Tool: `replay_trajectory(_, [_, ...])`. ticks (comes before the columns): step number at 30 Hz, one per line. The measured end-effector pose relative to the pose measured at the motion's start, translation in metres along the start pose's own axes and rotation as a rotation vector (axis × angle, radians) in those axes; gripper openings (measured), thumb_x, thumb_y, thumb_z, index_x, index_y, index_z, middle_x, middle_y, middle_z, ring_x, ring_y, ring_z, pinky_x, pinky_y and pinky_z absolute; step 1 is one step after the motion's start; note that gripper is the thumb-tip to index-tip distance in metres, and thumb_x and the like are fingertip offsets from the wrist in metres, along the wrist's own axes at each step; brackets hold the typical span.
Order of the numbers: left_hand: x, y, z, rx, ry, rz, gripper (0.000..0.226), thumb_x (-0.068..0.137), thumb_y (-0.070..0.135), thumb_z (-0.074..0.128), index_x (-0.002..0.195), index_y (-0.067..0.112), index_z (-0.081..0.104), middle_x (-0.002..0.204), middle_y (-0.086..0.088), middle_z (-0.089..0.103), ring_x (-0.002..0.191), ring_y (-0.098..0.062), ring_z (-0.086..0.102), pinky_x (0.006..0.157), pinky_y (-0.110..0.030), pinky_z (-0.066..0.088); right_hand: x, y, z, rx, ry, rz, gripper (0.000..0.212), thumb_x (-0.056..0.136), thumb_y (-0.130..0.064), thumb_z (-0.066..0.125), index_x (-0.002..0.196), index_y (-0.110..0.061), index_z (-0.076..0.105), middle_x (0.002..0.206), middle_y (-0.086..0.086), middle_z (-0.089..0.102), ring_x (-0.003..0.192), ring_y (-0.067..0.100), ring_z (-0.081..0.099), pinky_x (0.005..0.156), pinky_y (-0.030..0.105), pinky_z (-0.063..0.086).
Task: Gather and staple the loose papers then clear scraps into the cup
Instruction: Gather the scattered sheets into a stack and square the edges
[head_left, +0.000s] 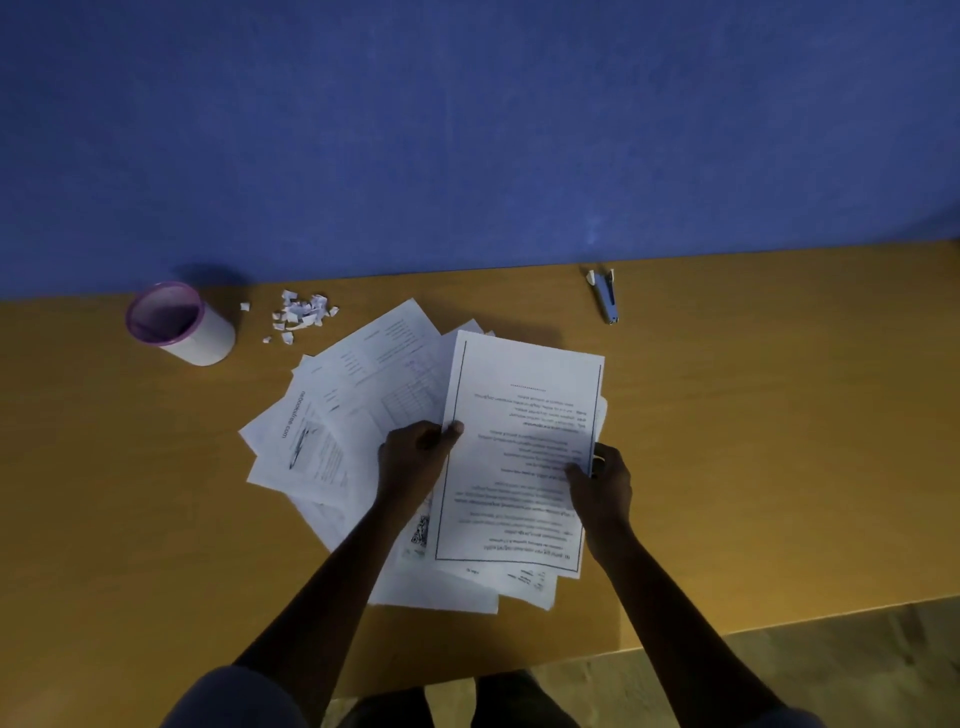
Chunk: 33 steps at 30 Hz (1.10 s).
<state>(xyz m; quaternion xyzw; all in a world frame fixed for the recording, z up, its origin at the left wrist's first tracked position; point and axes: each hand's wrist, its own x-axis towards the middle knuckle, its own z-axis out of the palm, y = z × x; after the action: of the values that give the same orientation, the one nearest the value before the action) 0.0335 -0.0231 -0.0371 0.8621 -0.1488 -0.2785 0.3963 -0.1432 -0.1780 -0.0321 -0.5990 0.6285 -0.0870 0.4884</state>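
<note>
Blue wall (467, 130); wooden table (779, 441); dim light; mottled floor (857, 649).

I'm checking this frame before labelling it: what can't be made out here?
- Head view: text on the papers is too small and blurred to read.
- Sheets underneath are covered by the top page.
- Inside of the cup is too dark.
- Right hand fingers are behind the papers.

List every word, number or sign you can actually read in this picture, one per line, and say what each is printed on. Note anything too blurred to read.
"netbookfree.com" (roughly; blurred): sideways on the left sheet.
Bordered top sheet, held by the left hand and right hand: upside-down lines of text, too blurred to read.
Square code on a lower sheet: not readable.
Fanned sheets: tables and text, too small.
Cup, stapler, scraps: no readable text.
</note>
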Motion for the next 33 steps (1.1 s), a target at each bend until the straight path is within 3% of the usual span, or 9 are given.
replay_trajectory(3, [-0.007, -0.005, -0.004, -0.072, -0.036, -0.072, 0.031, 0.099, 0.041, 0.064, 0.081, 0.015, 0.07, 0.078, 0.004, 0.071, 0.074, -0.013, 0.064, 0.081, -0.035, 0.055, -0.003, -0.001, 0.003, 0.015, -0.009, 0.017, 0.033, 0.09, -0.003, 0.067, 0.122, -0.009, 0.059, 0.106, 0.008, 0.069, 0.099, 0.033, 0.069, 0.084, 0.048, 0.061])
replay_trajectory(6, [-0.011, -0.007, -0.009, -0.135, -0.154, -0.112, 0.028, 0.097, 0.026, 0.07, 0.122, 0.014, 0.068, 0.113, 0.001, 0.074, 0.103, -0.015, 0.068, 0.097, -0.038, 0.055, -0.005, -0.001, 0.004, -0.002, -0.039, 0.032, 0.031, 0.09, -0.001, 0.065, 0.119, -0.009, 0.057, 0.107, 0.009, 0.067, 0.099, 0.032, 0.067, 0.082, 0.043, 0.06])
replay_trajectory(14, [-0.014, -0.009, -0.01, -0.095, -0.197, -0.147, 0.034, 0.095, 0.016, 0.071, 0.128, 0.013, 0.066, 0.126, -0.008, 0.073, 0.118, -0.026, 0.068, 0.105, -0.045, 0.054, -0.011, 0.002, -0.001, -0.187, -0.168, -0.001, 0.039, 0.084, 0.001, 0.064, 0.118, -0.012, 0.051, 0.115, 0.013, 0.069, 0.108, 0.036, 0.068, 0.086, 0.051, 0.062])
replay_trajectory(20, [-0.022, 0.005, -0.005, -0.02, -0.087, 0.047, 0.024, 0.096, 0.015, 0.07, 0.119, 0.009, 0.071, 0.117, -0.004, 0.076, 0.103, -0.015, 0.068, 0.095, -0.031, 0.053, -0.027, -0.013, 0.003, -0.713, 0.076, -0.519, 0.07, 0.08, -0.004, 0.07, 0.141, -0.012, 0.037, 0.142, 0.016, 0.042, 0.126, 0.037, 0.048, 0.092, 0.055, 0.055])
replay_trajectory(24, [-0.024, 0.013, 0.0, 0.007, -0.034, 0.216, 0.023, 0.093, 0.02, 0.075, 0.113, 0.01, 0.073, 0.11, -0.001, 0.078, 0.095, -0.007, 0.067, 0.09, -0.029, 0.055, -0.03, -0.055, 0.014, -0.996, -0.099, -0.98, 0.088, 0.075, 0.001, 0.07, 0.153, -0.024, 0.036, 0.167, 0.019, 0.018, 0.151, 0.046, 0.023, 0.111, 0.065, 0.039])
replay_trajectory(26, [-0.027, 0.015, 0.004, -0.004, 0.023, 0.34, 0.021, 0.09, 0.022, 0.078, 0.107, 0.012, 0.074, 0.105, 0.0, 0.08, 0.095, -0.005, 0.071, 0.089, -0.027, 0.058, -0.031, -0.072, 0.021, -1.103, -0.167, -1.165, 0.08, 0.075, -0.007, 0.074, 0.147, -0.023, 0.046, 0.169, 0.017, 0.017, 0.155, 0.045, 0.016, 0.115, 0.071, 0.027])
replay_trajectory(28, [-0.029, 0.017, 0.006, -0.003, 0.085, 0.444, 0.02, 0.088, 0.026, 0.078, 0.101, 0.012, 0.076, 0.098, 0.0, 0.081, 0.094, -0.004, 0.071, 0.088, -0.019, 0.055, -0.029, -0.084, 0.027, -1.223, -0.163, -1.296, 0.059, 0.076, -0.017, 0.08, 0.131, -0.018, 0.062, 0.16, 0.016, 0.04, 0.152, 0.042, 0.028, 0.115, 0.073, 0.021])
replay_trajectory(30, [-0.029, 0.018, 0.004, 0.017, 0.097, 0.486, 0.019, 0.088, 0.027, 0.078, 0.101, 0.013, 0.077, 0.096, 0.001, 0.081, 0.089, -0.002, 0.071, 0.084, -0.016, 0.055, -0.027, -0.093, 0.029, -1.326, -0.145, -1.349, 0.044, 0.071, -0.021, 0.086, 0.112, -0.015, 0.072, 0.13, 0.011, 0.067, 0.138, 0.038, 0.051, 0.114, 0.074, 0.022])
replay_trajectory(33, [-0.029, 0.016, -0.005, 0.02, 0.115, 0.422, 0.015, 0.092, 0.028, 0.075, 0.101, 0.016, 0.076, 0.097, 0.005, 0.08, 0.086, 0.002, 0.069, 0.077, -0.017, 0.058, -0.019, -0.101, 0.02, -1.34, -0.158, -1.356, 0.028, 0.068, -0.012, 0.084, 0.094, -0.014, 0.074, 0.09, 0.005, 0.074, 0.109, 0.033, 0.067, 0.113, 0.074, 0.028])
